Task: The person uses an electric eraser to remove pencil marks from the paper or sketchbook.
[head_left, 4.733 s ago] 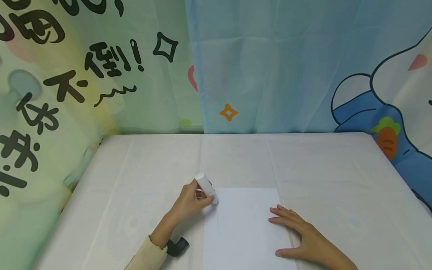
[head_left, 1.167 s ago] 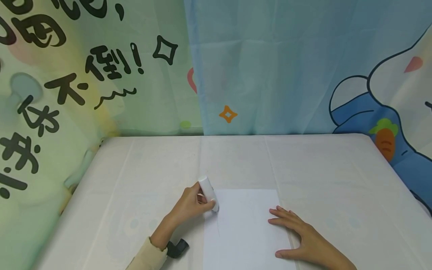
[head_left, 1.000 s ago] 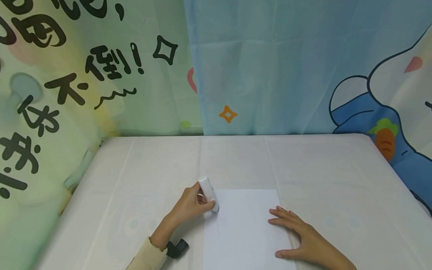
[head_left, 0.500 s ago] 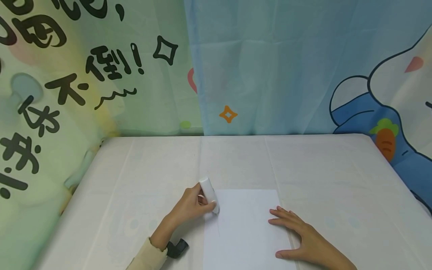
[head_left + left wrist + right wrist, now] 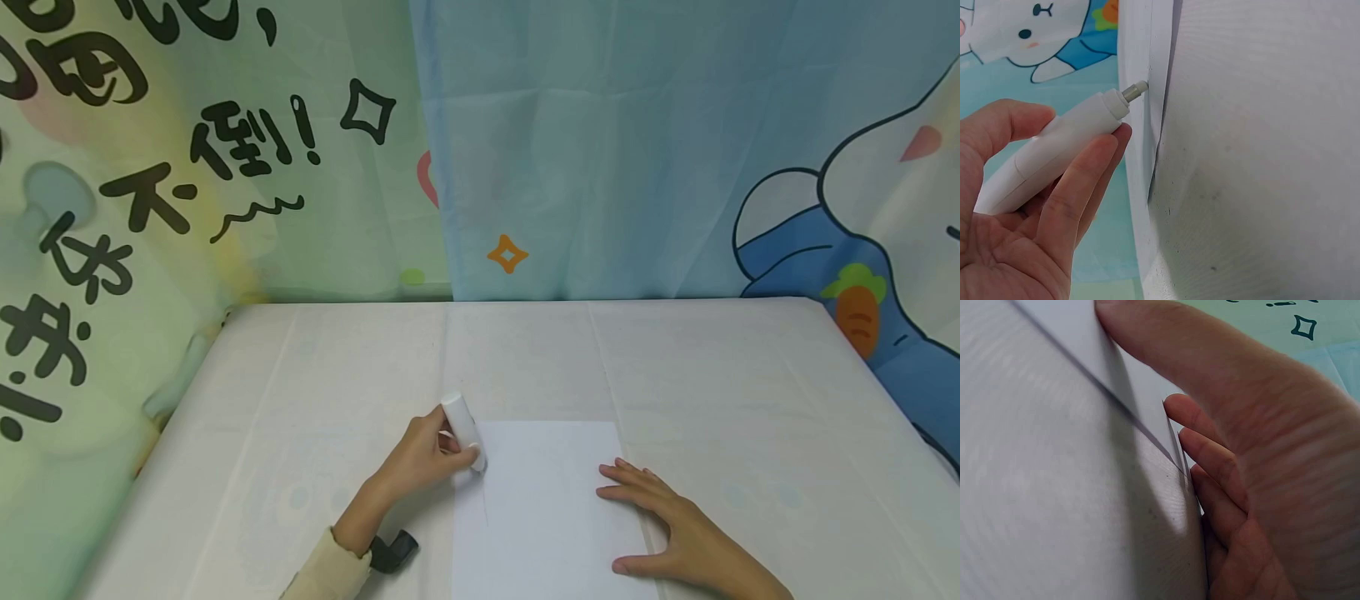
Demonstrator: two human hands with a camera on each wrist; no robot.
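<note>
In the head view my left hand (image 5: 423, 457) grips a white electric eraser (image 5: 463, 432) at the upper left edge of a white paper sheet (image 5: 555, 508). The left wrist view shows the thumb on top of the eraser's body (image 5: 1063, 144) and fingers beneath it. A metal sleeve with a small white rubber tip (image 5: 1141, 86) touches or nearly touches the paper. A faint thin line (image 5: 486, 504) runs on the sheet below the tip. My right hand (image 5: 671, 529) rests on the sheet's right edge, fingers spread; in the right wrist view its fingertips (image 5: 1179, 406) meet the paper.
A white cloth covers the table (image 5: 337, 358). A black strap mount (image 5: 394, 552) sits on the left wrist beside a beige sleeve (image 5: 330, 571). Printed curtains (image 5: 615, 150) hang behind the table and along its left side.
Since the oldest frame, the eraser's tip has shifted slightly toward me along the sheet's left side. Over the last second it moves only a tiny bit. The right hand stays put.
</note>
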